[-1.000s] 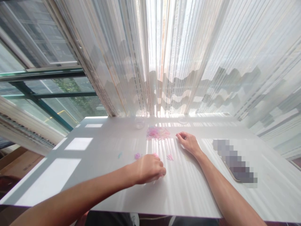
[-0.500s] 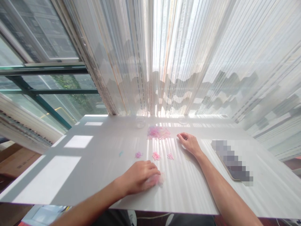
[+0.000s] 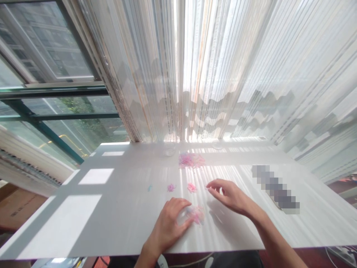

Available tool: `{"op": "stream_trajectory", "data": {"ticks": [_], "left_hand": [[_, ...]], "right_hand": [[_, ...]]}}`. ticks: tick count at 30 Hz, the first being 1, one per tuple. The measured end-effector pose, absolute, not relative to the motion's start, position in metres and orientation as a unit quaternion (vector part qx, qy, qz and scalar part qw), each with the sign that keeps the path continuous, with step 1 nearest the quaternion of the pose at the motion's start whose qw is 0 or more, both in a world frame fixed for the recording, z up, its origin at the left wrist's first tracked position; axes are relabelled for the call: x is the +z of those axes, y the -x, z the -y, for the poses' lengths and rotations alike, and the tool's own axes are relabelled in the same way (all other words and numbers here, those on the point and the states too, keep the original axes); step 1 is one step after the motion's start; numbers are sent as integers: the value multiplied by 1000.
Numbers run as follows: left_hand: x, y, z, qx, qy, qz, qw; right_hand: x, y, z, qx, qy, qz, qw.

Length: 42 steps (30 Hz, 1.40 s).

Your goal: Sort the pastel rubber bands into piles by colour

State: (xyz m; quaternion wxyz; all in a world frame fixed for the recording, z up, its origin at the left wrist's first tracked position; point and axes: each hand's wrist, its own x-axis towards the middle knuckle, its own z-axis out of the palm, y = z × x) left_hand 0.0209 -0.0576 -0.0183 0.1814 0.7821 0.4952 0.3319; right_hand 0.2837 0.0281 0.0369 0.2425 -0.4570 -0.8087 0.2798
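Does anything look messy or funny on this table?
Yes: tiny pink rubber bands are strewn in loose clumps across the white table, and one pale blue band lies off by itself, away from the pink ones.

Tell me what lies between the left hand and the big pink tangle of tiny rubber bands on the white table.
In the head view, a small pink clump of rubber bands lies between the left hand and the big pink tangle.

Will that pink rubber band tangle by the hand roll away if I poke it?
Probably not. The pink tangle of tiny rubber bands lies flat, so it would likely slide, not roll. The thin loops should feel light and floppy, and they look snagged together, so several may drag along.
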Motion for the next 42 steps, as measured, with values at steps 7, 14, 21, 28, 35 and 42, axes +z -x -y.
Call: {"op": "stream_trajectory", "data": {"ticks": [7,14,21,28,35,42], "left_hand": [[-20,-20,60,339,-796,-477,157],[-18,-17,62,344,-796,-473,157],[-20,-17,61,364,-779,-480,171],[-20,-16,58,365,-781,-476,170],[-17,-15,58,364,-791,-465,162],[-17,-17,54,388,-791,-449,149]], "right_hand": [[-9,-253,45,217,426,819,316],[-18,-240,50,223,425,813,330],[-17,-242,50,218,421,802,364],[-23,-238,47,206,428,793,382],[-21,-238,46,223,445,779,382],[-28,-239,47,201,434,793,377]]}}
